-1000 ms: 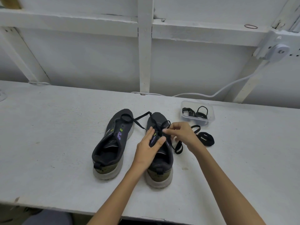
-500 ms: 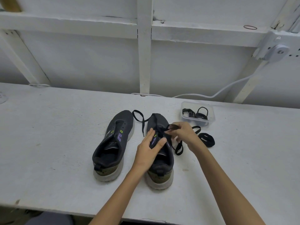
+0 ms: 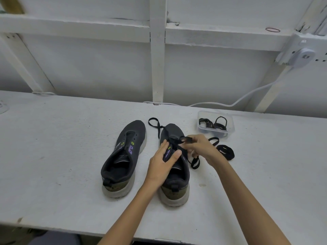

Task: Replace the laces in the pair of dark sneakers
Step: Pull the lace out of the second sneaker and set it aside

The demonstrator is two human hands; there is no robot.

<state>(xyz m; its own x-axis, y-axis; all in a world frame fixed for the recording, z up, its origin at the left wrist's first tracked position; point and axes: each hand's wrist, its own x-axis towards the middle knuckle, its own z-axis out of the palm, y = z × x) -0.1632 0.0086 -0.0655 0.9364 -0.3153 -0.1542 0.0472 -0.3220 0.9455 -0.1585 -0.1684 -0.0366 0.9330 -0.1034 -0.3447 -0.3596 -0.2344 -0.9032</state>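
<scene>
Two dark sneakers are being shown toe-up near the middle of the frame on the white worktop (image 3: 53, 147). The left sneaker (image 3: 123, 156) is sitting unlaced and untouched, its eyelets bare. The right sneaker (image 3: 175, 167) is being steadied by the left hand (image 3: 163, 165), which is being pressed down over the tongue with the fingers spread and the thumb laid across the opening, nothing pinched in it. A black lace (image 3: 178, 144) is being gripped by the right hand (image 3: 200, 149), fingertips closed on it just above the eyelets at centre frame; one end is being left looped on the worktop above the toe, between the two sneakers, and the other is trailing in a loop below the right hand. A bundled black lace (image 3: 226, 152) is lying just right of that hand. Further up and right, a clear plastic box (image 3: 215, 123) is being seen with more dark coils inside.
</scene>
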